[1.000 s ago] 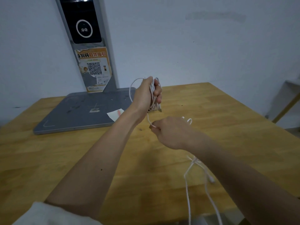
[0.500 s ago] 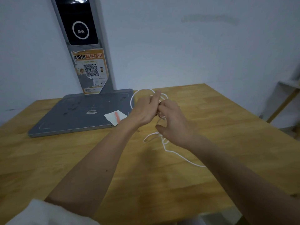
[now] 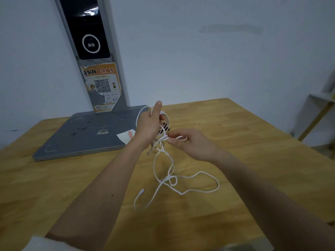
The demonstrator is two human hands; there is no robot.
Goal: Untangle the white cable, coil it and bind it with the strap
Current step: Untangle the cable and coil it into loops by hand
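A thin white cable (image 3: 181,178) is partly looped in my left hand (image 3: 148,124), which grips the loops above the table with the thumb pointing up. A dark striped strap (image 3: 165,127) shows between the fingers of that hand. My right hand (image 3: 190,142), just right of the left, pinches a strand of the cable. From both hands the loose remainder hangs down and sprawls in tangled loops on the wooden table (image 3: 253,160). One plug end (image 3: 141,192) lies on the table.
A grey metal base plate (image 3: 81,138) with an upright post carrying a black screen (image 3: 88,28) and an orange QR sticker stands at the back left. A white paper slip (image 3: 125,136) lies at its corner. A shelf frame (image 3: 319,109) stands at the right.
My right hand has moved from touching the left hand to a little lower right, drawing a strand out. More loose cable now lies on the table in front, with the plug end visible.
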